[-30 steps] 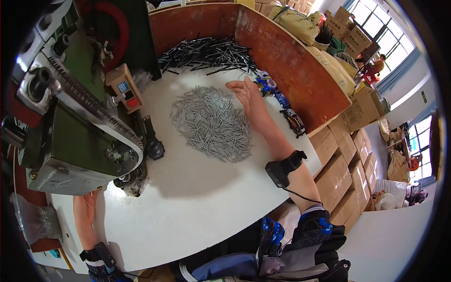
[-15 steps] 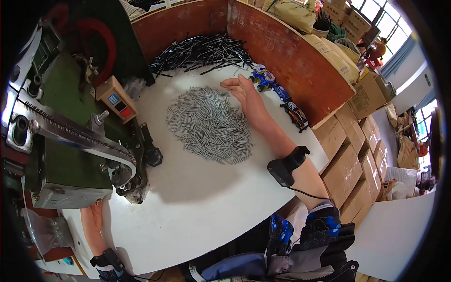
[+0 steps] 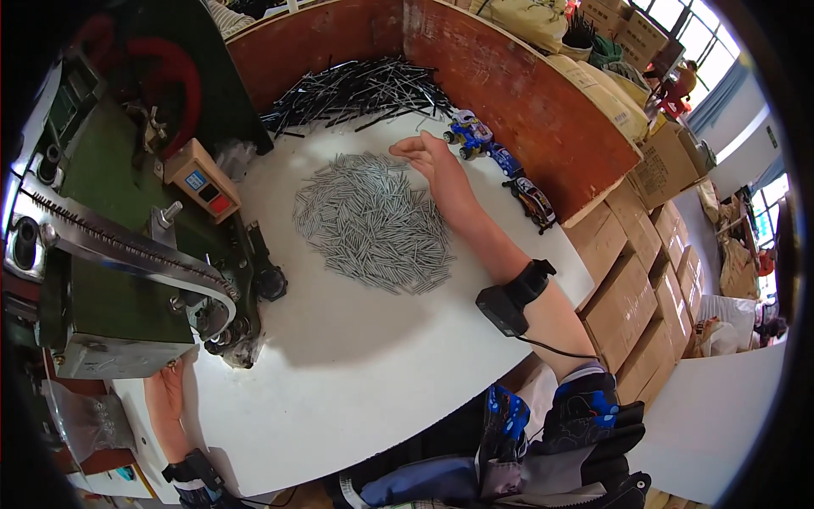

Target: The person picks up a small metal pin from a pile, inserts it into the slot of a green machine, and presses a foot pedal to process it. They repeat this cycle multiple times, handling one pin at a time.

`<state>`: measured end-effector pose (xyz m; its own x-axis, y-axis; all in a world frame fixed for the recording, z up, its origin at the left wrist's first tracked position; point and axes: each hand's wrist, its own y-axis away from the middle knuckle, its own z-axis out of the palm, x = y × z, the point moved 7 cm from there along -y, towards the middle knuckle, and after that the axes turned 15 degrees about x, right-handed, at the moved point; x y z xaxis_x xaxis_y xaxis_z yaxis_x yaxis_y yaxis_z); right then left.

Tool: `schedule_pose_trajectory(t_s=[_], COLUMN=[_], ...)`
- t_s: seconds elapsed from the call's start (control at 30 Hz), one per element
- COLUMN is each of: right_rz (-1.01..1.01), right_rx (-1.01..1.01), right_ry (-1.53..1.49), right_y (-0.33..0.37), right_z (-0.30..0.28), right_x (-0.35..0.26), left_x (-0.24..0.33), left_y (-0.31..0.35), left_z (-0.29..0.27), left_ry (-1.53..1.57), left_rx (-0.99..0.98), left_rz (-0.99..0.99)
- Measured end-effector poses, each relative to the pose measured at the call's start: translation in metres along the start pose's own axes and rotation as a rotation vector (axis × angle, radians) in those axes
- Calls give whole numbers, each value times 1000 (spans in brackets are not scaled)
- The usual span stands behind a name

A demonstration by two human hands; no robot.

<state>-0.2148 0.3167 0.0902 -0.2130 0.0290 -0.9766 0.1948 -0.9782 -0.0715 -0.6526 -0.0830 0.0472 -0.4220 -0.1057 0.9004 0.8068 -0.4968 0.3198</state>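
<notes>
A heap of short silver metal pins point(image 3: 373, 225) lies spread on the white tabletop point(image 3: 339, 394). At the heap's far right edge is my right hand point(image 3: 437, 174), its fingers stretched out and pointing left, with nothing visible in them. My left hand point(image 3: 167, 392) is at the lower left, beneath the front box of a green machine point(image 3: 123, 293). That box hides most of its fingers, so I cannot make out whether they hold anything. A curved metal feed track point(image 3: 127, 248) runs down the machine toward its working head, close to the table.
Black thin rods point(image 3: 360, 92) are piled against the reddish wooden side boards point(image 3: 509, 89). Toy cars point(image 3: 532, 202) line the right board. A small wooden switch box point(image 3: 203, 180) is by the machine. Cardboard boxes point(image 3: 623, 297) are stacked on the right; a clear plastic bag point(image 3: 89, 420) is at lower left.
The whole view has shifted slightly, so everything appears a little farther left. Both hands keep nearly the same place and pose, and the heap of pins looks unchanged.
</notes>
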Motion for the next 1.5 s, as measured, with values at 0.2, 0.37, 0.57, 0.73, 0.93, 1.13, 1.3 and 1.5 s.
schedule_pose_trajectory(t_s=[0.2,0.37,0.57,0.73,0.93,1.13,1.3,1.5], right_rz=[-29,-38,-6,-35,-90,-146,-223,-283], right_rx=[9,30,43,52,97,81,45,-4], right_ry=[44,71,69,88,145,378,394,400], right_y=[-2,-4,-3,-4,1,4,4,6], right_z=[-2,-4,0,-3,-5,6,5,12], right_x=[5,4,8,6,-2,6,4,-1], left_x=[-2,0,1,3,-1,4,-1,1], left_y=[-7,-3,-7,-3,4,6,-3,-12], left_z=[-8,3,-8,3,9,12,15,-10], left_ry=[-13,-18,-33,-32,-22,-58,-95,-74], left_rx=[-55,-66,-62,-100,-112,-76,-92,40], left_rz=[-15,9,-13,-50,-100,-57,-81,-41])
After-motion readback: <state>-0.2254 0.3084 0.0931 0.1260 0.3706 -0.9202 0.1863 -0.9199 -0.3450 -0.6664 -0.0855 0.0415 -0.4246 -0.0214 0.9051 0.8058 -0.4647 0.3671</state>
